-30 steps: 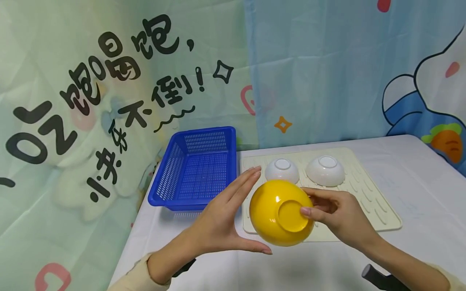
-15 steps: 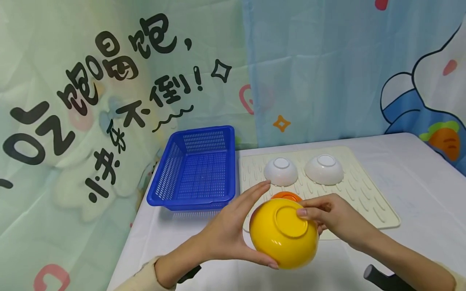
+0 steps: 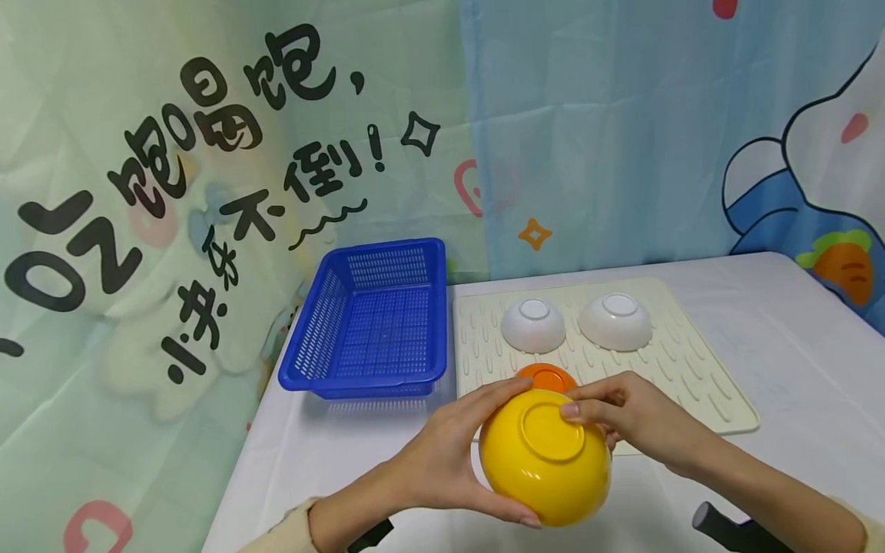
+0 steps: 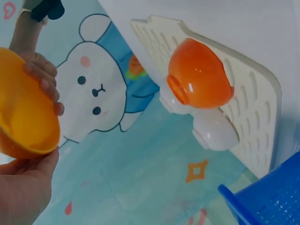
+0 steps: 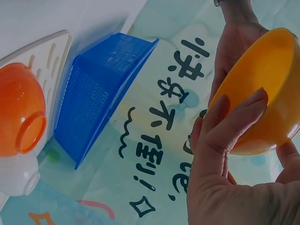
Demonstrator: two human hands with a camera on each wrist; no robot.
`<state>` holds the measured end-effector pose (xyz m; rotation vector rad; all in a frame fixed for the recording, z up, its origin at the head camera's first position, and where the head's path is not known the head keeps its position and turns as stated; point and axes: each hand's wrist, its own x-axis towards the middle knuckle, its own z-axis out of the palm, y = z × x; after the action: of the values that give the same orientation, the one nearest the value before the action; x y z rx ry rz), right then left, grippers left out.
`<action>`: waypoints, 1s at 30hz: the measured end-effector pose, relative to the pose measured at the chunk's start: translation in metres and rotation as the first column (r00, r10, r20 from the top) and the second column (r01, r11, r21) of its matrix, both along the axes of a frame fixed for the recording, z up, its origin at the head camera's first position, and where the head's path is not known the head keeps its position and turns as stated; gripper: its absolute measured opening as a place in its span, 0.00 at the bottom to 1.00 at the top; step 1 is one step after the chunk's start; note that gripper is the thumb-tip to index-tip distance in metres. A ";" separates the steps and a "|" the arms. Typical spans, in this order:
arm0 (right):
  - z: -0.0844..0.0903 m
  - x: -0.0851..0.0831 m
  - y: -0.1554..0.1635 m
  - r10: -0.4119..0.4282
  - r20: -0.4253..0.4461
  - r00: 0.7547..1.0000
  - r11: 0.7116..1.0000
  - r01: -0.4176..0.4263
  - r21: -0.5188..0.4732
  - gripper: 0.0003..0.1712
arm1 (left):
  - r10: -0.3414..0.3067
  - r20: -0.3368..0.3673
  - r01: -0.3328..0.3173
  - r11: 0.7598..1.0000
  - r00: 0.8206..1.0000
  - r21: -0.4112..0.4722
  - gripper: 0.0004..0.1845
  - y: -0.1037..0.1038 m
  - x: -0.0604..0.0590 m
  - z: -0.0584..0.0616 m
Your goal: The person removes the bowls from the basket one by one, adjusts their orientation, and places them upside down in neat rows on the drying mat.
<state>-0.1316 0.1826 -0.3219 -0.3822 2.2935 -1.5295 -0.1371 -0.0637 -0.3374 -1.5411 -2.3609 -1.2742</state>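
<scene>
A yellow bowl (image 3: pixel 546 461) is held tilted above the front of the table, its foot ring towards the head camera. My right hand (image 3: pixel 643 418) pinches its right side, with the thumb on the base by the foot ring. Fingers (image 5: pixel 239 117) of that hand reach inside the bowl in the right wrist view. Around the left side goes my left hand (image 3: pixel 463 453), fingers at the upper edge and thumb below. Just behind, an orange bowl (image 3: pixel 548 376) stands upside down on a cream drying mat (image 3: pixel 698 369), mostly hidden by the yellow one in the head view.
Two white bowls, one at left (image 3: pixel 533 326) and one at right (image 3: pixel 615 322), rest upside down at the mat's back. A blue plastic basket (image 3: pixel 397 386) stands left of the mat on the white-clothed table (image 3: pixel 795 346). Printed curtains (image 3: pixel 608 153) hang behind.
The yellow bowl has come down and nearer, its base turning upward, uncovering the orange bowl. My left hand has moved right and closed around the bowl; the right hand kept its grip.
</scene>
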 end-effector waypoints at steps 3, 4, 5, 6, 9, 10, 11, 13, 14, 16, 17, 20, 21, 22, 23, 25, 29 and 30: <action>0.000 0.000 0.002 0.005 0.010 1.000 1.000 -0.005 0.011 0.25 | 0.008 -0.002 -0.008 1.000 1.000 0.002 0.60 0.002 0.000 -0.002; 0.001 0.000 0.003 0.007 0.014 1.000 1.000 -0.008 0.015 0.26 | 0.008 -0.005 -0.008 1.000 1.000 0.007 0.59 0.003 0.000 -0.002; 0.001 0.001 0.003 0.010 0.018 1.000 1.000 -0.010 0.020 0.26 | 0.008 -0.008 -0.008 1.000 1.000 0.011 0.59 0.003 0.000 -0.003; 0.002 0.001 0.004 0.013 0.022 1.000 1.000 -0.013 0.025 0.26 | 0.008 -0.007 -0.008 1.000 1.000 0.016 0.59 0.004 0.000 -0.003; 0.003 0.003 0.006 0.009 0.049 0.999 0.999 -0.012 0.045 0.28 | 0.005 -0.014 -0.005 1.000 1.000 0.031 0.59 0.006 0.000 -0.005; 0.004 0.004 0.007 0.004 0.057 0.998 0.999 -0.007 0.052 0.29 | 0.003 -0.019 -0.003 0.999 1.000 0.034 0.58 0.007 0.000 -0.005; 0.005 0.005 0.007 -0.006 0.063 0.998 0.998 0.002 0.062 0.30 | 0.004 -0.024 -0.003 0.999 1.000 0.038 0.59 0.008 0.000 -0.006; 0.006 0.008 0.008 -0.030 0.058 0.998 0.996 0.025 0.085 0.30 | 0.006 -0.035 -0.004 0.999 0.999 0.046 0.59 0.009 0.000 -0.006; 0.006 0.010 0.009 -0.045 0.044 0.998 0.994 0.040 0.100 0.30 | 0.007 -0.042 -0.005 0.999 0.999 0.050 0.59 0.010 0.000 -0.006; 0.006 0.014 0.009 -0.069 -0.013 0.998 0.989 0.070 0.130 0.30 | 0.010 -0.044 -0.008 0.998 0.999 0.057 0.59 0.011 0.000 -0.005; 0.005 0.017 0.009 -0.084 -0.052 0.995 0.986 0.091 0.143 0.29 | 0.011 -0.046 -0.009 0.998 0.999 0.061 0.59 0.013 0.000 -0.005; 0.003 0.025 0.009 -0.119 -0.184 0.976 0.976 0.149 0.158 0.27 | 0.015 -0.030 -0.012 0.997 0.999 0.075 0.59 0.015 0.000 -0.004; 0.003 0.028 0.009 -0.129 -0.228 0.965 0.974 0.167 0.153 0.26 | 0.016 -0.021 -0.015 0.997 1.000 0.078 0.59 0.015 0.000 -0.004; 0.002 0.032 0.008 -0.141 -0.273 0.952 0.972 0.186 0.146 0.26 | 0.018 -0.015 -0.017 0.997 1.000 0.081 0.58 0.016 0.000 -0.003; 0.001 0.035 0.007 -0.153 -0.315 0.937 0.969 0.205 0.138 0.27 | 0.018 -0.012 -0.017 0.996 1.000 0.084 0.58 0.016 0.000 -0.003; 0.000 0.043 0.005 -0.171 -0.405 0.898 0.963 0.239 0.124 0.29 | 0.021 -0.011 -0.020 0.996 1.000 0.090 0.58 0.017 0.000 -0.002; -0.003 0.056 -0.002 -0.195 -0.550 0.812 0.947 0.302 0.110 0.39 | 0.023 -0.020 -0.021 0.995 1.000 0.097 0.58 0.018 -0.001 -0.002; -0.004 0.058 -0.004 -0.198 -0.575 0.793 0.944 0.313 0.107 0.41 | 0.023 -0.025 -0.021 0.995 0.999 0.099 0.58 0.018 -0.001 -0.002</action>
<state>-0.0733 0.1787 -0.3262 -0.5384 3.0412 -1.4198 -0.1385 -0.0455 -0.3395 -1.4900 -2.2563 -1.3359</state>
